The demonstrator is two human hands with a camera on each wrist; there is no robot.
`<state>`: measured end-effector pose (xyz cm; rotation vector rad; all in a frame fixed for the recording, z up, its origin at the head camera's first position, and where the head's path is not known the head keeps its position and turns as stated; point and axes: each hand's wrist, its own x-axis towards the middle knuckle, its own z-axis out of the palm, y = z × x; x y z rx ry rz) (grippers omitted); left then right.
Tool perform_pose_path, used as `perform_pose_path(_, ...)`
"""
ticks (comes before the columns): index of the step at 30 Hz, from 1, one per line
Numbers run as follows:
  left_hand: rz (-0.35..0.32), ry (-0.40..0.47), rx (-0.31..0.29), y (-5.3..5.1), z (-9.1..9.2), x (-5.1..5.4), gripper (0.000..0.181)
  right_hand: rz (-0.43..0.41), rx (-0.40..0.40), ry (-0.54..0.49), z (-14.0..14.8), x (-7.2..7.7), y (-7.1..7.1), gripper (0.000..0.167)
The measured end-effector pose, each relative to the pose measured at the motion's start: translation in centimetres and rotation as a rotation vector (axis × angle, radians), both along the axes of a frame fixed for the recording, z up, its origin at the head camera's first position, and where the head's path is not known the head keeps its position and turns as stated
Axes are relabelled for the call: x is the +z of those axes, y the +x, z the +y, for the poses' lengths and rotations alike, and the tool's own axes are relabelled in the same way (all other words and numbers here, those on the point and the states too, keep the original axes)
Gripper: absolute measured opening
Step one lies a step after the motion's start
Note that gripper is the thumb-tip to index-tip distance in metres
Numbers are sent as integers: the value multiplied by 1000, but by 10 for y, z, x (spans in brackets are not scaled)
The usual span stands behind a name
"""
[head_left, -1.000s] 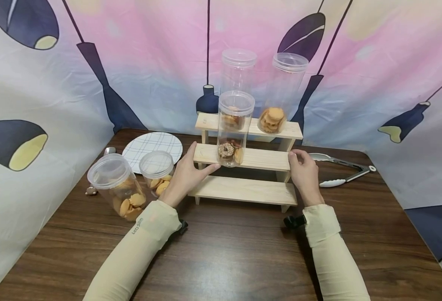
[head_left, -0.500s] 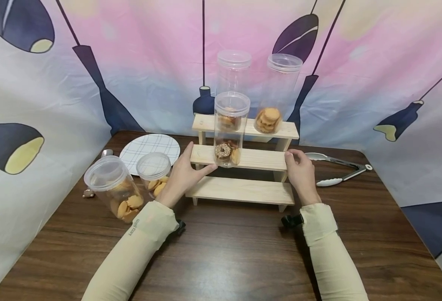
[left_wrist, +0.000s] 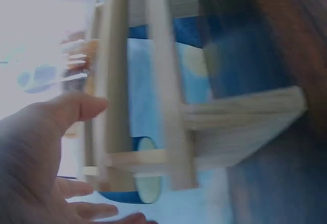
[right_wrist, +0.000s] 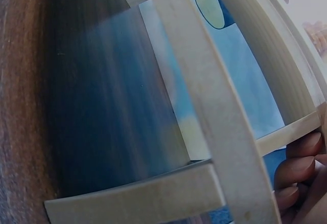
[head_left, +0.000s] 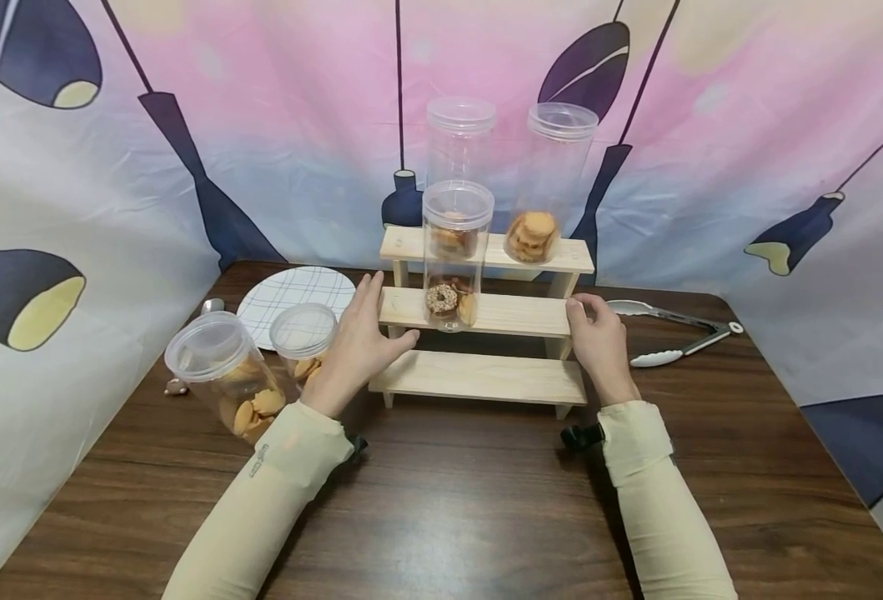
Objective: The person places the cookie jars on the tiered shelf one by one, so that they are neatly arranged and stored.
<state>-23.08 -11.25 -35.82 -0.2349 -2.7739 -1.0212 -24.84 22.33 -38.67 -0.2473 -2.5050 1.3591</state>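
Note:
A three-tier wooden display stand (head_left: 479,375) stands on the table. My right hand (head_left: 599,342) grips the right end of its middle shelf; in the right wrist view its curled fingers (right_wrist: 299,170) sit at the end of the wood. My left hand (head_left: 354,350) is beside the left end, its fingers straight and thumb spread; in the left wrist view the thumb (left_wrist: 84,106) lies close to a board, contact unclear. A clear lidded jar (head_left: 456,271) with a ring-shaped cookie stands on the middle shelf. Two tall jars, a left one (head_left: 461,142) and a right one (head_left: 554,179), are on the top shelf.
Left of the stand are a large tilted-looking jar (head_left: 227,375) of cookies, a smaller jar (head_left: 302,333) and a checked plate (head_left: 283,292). Tongs (head_left: 684,333) lie spread on the right. A printed cloth (head_left: 321,167) hangs behind the dark wooden table (head_left: 449,500).
My left hand has loosened from the middle shelf's left end; its fingers have straightened and its thumb has drawn away from the jar. The right hand keeps its grip. The view has shifted slightly.

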Motion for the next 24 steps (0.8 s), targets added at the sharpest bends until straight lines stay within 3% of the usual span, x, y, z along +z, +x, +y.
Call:
perform_pose_path(5, 60, -21, -5, 10, 1, 14, 103, -21, 4, 10, -1, 2, 0, 56)
perform_pose_path(13, 146, -18, -63, 34, 3, 36, 100, -44, 8, -5, 0, 1, 1, 56)
perform_pose_path(17, 203, -30, -89, 49, -9, 48, 99, -42, 9, -7, -1, 0, 1, 55)
perform_pose_path(24, 390, -104, -110, 68, -38, 70, 97, -27, 9, -3, -1, 3, 1, 55)
